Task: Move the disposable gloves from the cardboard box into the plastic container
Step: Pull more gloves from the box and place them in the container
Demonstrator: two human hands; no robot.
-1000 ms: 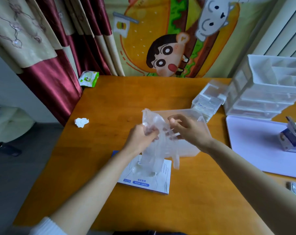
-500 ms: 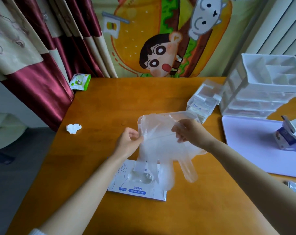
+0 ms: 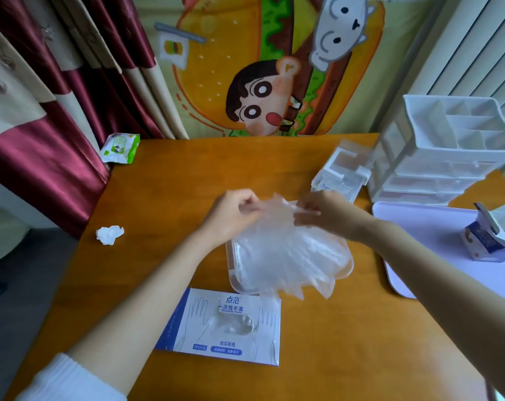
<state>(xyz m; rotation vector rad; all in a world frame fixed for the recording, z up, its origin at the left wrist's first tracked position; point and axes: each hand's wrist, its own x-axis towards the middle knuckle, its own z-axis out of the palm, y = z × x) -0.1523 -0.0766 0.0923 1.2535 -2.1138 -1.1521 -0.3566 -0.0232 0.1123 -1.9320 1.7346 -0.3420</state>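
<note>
A clear disposable glove (image 3: 286, 247) is stretched over the clear plastic container (image 3: 234, 273) in the middle of the table. My left hand (image 3: 234, 212) pinches the glove's cuff at its left corner and my right hand (image 3: 323, 211) pinches the right corner. The glove's fingers hang past the container's near rim. The flat white and blue cardboard glove box (image 3: 225, 325) lies just in front of the container, with more clear gloves showing in its opening.
A crumpled white tissue (image 3: 110, 234) lies at the table's left edge and a green wipes pack (image 3: 119, 148) at the back left. A white drawer organiser (image 3: 448, 151), a clear lidded box (image 3: 342, 175), a lilac tray (image 3: 448, 235) and a small carton (image 3: 490, 238) stand on the right.
Both hands moved away from me with the glove, from above the cardboard box to over the plastic container, and spread it flat and lower.
</note>
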